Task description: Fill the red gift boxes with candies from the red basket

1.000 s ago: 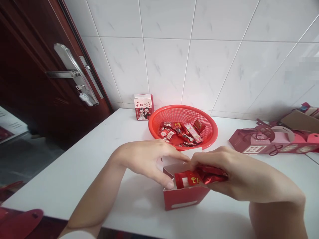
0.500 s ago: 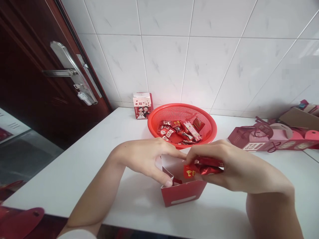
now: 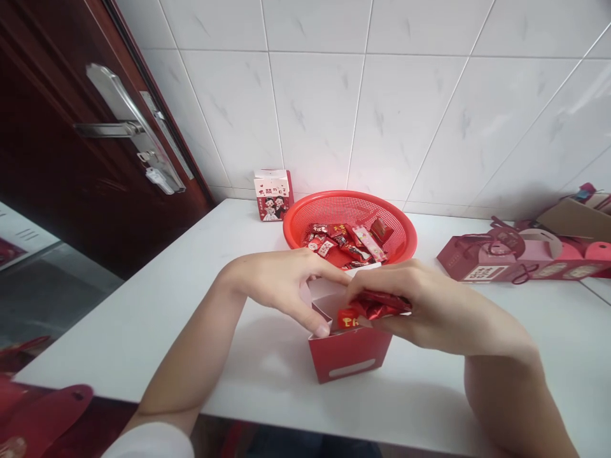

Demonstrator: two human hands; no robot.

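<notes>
A red paper box (image 3: 351,356) stands upright on the white table with its top open. My left hand (image 3: 281,286) grips its left side and rim, with the thumb over the near edge. In my right hand (image 3: 420,305) are several red-wrapped candies (image 3: 377,306), held over the mouth of the box; one with yellow lettering points down at the opening. Just behind the box sits a red plastic basket (image 3: 405,238) with wrapped candies (image 3: 370,243) in it. The inside of the box is mostly hidden by my hands.
A small printed box (image 3: 273,197) stands by the tiled wall, left of the basket. Dark pink gift boxes (image 3: 482,257) and a cardboard box (image 3: 573,219) are at the right. A brown door (image 3: 62,191) is at the left, and red packaging (image 3: 42,416) at the lower left.
My right hand has moved left and slightly down relative to the box, bringing the candies further over its opening. My left hand keeps its hold. The view has tilted slightly downward.
</notes>
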